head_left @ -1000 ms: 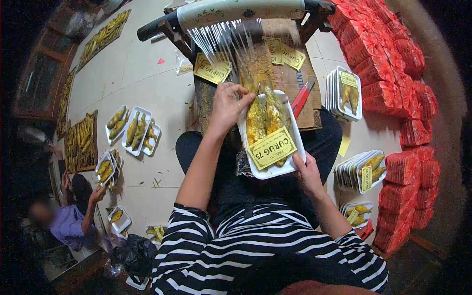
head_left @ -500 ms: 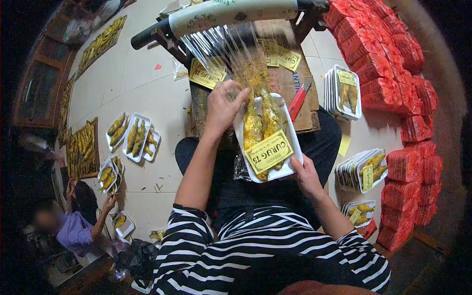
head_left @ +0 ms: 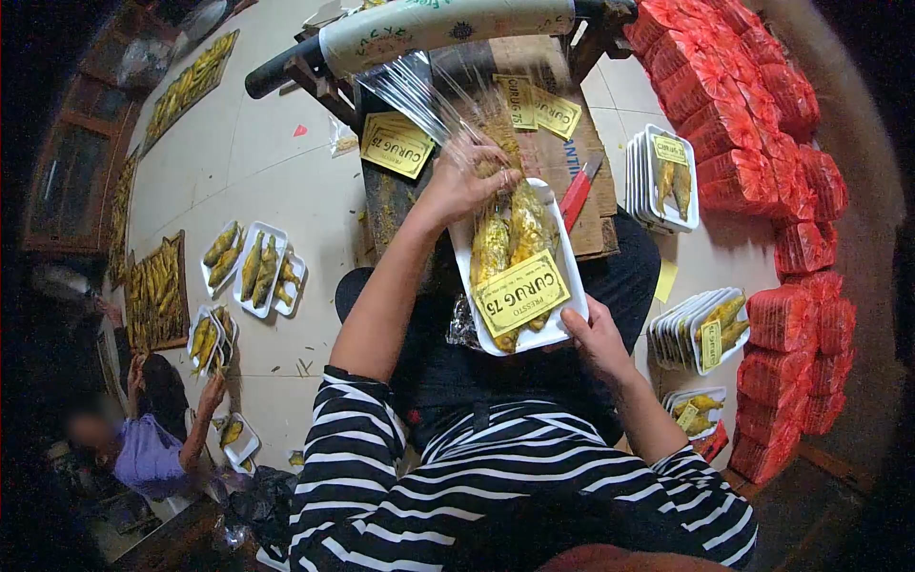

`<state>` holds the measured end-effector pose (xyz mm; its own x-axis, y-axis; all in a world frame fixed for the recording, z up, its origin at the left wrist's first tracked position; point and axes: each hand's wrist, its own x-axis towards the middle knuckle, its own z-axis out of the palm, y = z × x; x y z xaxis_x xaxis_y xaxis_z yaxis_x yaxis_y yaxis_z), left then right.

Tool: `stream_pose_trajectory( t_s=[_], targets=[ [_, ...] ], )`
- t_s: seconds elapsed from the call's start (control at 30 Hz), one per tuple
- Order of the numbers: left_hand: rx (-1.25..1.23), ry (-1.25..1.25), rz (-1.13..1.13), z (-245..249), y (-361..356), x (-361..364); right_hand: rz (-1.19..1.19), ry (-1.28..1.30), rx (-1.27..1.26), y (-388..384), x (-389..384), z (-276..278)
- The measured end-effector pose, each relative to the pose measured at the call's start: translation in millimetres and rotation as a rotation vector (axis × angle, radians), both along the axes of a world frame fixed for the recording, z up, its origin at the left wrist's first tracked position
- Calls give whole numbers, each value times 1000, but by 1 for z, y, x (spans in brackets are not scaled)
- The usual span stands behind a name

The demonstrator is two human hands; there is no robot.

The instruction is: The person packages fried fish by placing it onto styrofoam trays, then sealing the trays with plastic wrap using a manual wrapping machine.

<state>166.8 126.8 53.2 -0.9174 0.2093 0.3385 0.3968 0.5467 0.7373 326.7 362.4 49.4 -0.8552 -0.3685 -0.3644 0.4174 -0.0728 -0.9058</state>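
Note:
My right hand (head_left: 599, 340) grips the lower right edge of a white foam tray (head_left: 562, 324). Two yellowish fish (head_left: 527, 224) lie on the tray under a yellow label (head_left: 520, 292) reading CURUG 75. At the tray's upper left, my left hand (head_left: 469, 178) pinches clear plastic film (head_left: 419, 95) stretched down from a roll (head_left: 448, 36). Beyond the tray, a cardboard-topped surface (head_left: 538, 162) bears a red cutter (head_left: 579, 194) and loose yellow labels (head_left: 557, 113).
Stacked fish trays (head_left: 660, 181) and red-wrapped packs (head_left: 734, 143) stand on the right. Left on the floor are trays of fish (head_left: 259, 270) and a rack of fish (head_left: 159, 291). A person in purple (head_left: 150, 456) sits at the lower left, hands near small trays.
My left hand has moved right and slightly up with the film, over the tray's upper end. The tray has shifted slightly right. The other person's hands have moved a little.

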Motion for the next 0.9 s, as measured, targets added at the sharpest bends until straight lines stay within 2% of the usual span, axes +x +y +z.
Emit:
stream_pose_trajectory(
  t_s=[0.1,0.23,0.33,0.53,0.57,0.67,0.73,0.8,0.9],
  targets=[
    [37,-7,-11,-6,0,-2,57,9,99,1,-4,12],
    [86,-52,-78,-2,-2,1,9,-10,22,1,-2,-6],
    [-29,-86,-78,4,-4,13,-16,-55,-28,-1,0,-9],
    [72,-33,27,11,-5,38,-113,-219,-202,-10,10,-20],
    [80,-108,84,8,-13,45,-133,-249,-217,-12,11,-24],
    [455,-145,419,6,-24,93,-192,-265,-229,-16,16,-29],
    [641,-324,539,-3,-24,142,-218,-251,-211,-16,19,-38],
    [679,-392,432,-28,-8,189,-196,-202,-194,-17,19,-40],
    [839,-500,446,-25,35,215,-163,-192,-87,-15,19,-36]
  ],
)
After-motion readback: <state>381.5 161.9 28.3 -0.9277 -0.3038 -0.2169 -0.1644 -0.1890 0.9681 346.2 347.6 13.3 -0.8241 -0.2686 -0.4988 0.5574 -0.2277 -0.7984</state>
